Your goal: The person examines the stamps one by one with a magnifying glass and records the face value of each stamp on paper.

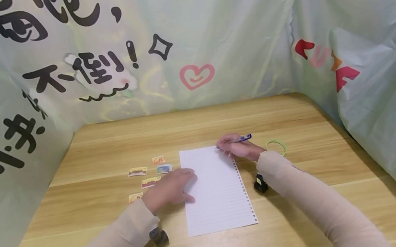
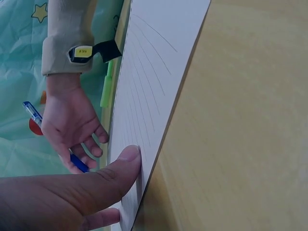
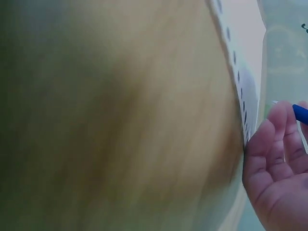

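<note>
A sheet of lined paper (image 1: 215, 200) lies on the wooden table, its punched holes along the right edge. My left hand (image 1: 173, 186) rests at the sheet's left edge, thumb and fingers extended over the paper. Near the top right corner, my right hand (image 1: 237, 146) holds a blue pen (image 1: 245, 137), its tip close to the top line. Faint marks show along the top of the sheet. In the left wrist view, the left thumb (image 2: 120, 168) lies on the paper, and the right hand (image 2: 72, 122) is beyond it with the pen.
Several small printed picture cards (image 1: 137, 171) lie left of the sheet, some close to the left hand. A light green ring (image 1: 280, 142) sits right of the right hand. Printed cloth (image 1: 241, 49) hangs around the back and sides of the wooden table (image 1: 91, 156).
</note>
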Available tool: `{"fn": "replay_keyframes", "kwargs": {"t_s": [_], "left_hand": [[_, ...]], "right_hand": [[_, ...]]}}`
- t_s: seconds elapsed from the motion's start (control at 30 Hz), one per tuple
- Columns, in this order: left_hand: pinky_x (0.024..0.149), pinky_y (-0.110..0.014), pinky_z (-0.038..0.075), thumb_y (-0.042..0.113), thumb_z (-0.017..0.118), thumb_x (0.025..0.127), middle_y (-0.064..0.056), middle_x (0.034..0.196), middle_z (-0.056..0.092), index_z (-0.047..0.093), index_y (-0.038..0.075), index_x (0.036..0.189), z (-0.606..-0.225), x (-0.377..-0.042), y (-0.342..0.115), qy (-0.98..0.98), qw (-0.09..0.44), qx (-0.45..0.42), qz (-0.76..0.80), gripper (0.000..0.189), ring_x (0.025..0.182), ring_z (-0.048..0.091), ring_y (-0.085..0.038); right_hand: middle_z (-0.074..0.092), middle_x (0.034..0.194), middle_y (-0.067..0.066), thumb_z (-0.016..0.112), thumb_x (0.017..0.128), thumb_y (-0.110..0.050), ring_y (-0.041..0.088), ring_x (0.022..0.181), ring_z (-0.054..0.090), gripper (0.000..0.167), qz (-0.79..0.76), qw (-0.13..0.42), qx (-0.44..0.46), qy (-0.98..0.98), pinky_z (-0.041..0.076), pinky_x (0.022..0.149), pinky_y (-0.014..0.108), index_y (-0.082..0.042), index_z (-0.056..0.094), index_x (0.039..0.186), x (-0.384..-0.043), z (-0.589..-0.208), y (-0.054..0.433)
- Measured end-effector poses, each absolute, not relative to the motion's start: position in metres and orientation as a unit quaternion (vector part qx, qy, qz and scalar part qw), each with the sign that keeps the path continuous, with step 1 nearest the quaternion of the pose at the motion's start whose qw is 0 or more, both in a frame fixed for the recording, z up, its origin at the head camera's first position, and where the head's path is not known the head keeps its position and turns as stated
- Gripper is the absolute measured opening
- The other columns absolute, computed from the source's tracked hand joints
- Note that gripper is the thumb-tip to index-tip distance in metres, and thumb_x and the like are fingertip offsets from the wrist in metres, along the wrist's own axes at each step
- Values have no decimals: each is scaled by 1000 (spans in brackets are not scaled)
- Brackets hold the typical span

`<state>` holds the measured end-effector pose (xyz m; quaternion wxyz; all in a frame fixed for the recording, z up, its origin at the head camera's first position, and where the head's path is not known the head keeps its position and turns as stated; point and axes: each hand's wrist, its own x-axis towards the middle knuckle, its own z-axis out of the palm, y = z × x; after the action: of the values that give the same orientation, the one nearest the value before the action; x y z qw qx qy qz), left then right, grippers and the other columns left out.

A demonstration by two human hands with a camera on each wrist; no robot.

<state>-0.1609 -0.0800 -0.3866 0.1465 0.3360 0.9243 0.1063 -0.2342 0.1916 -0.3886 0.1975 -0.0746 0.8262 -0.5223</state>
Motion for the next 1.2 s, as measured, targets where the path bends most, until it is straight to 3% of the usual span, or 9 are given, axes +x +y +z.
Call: {"fn": "replay_keyframes", "kwargs": {"t_s": [0.5, 0.8, 1.03, 1.2], "left_hand": [[110, -42, 32, 36, 80, 79, -11, 143, 49, 56, 7, 133, -389, -163, -80, 924, 144, 339, 104, 66, 133, 41, -29], [110, -42, 31, 35, 79, 80, -10, 144, 47, 56, 7, 134, -388, -163, -80, 924, 147, 336, 107, 66, 134, 40, -30], [110, -43, 32, 34, 80, 80, -11, 143, 48, 56, 6, 133, -389, -162, -81, 922, 149, 338, 114, 65, 134, 40, -30], [110, -43, 32, 35, 79, 80, -11, 144, 47, 56, 7, 134, -390, -163, -81, 922, 144, 342, 111, 65, 134, 40, -30]], "right_hand": [[62, 99, 12, 52, 98, -21, 25, 83, 59, 27, -477, 192, -45, 856, 50, 66, 30, -6, 65, 117, -238, -389, 181], [57, 79, 10, 53, 94, -18, 21, 71, 50, 22, -482, 205, -71, 849, 43, 62, 28, 1, 64, 94, -237, -389, 180], [58, 94, 12, 51, 94, -15, 24, 82, 56, 19, -475, 188, -69, 857, 48, 67, 31, -3, 58, 106, -234, -391, 183], [57, 94, 14, 51, 94, -14, 26, 83, 56, 14, -477, 183, -69, 857, 47, 68, 31, -4, 55, 102, -233, -391, 184]]}}
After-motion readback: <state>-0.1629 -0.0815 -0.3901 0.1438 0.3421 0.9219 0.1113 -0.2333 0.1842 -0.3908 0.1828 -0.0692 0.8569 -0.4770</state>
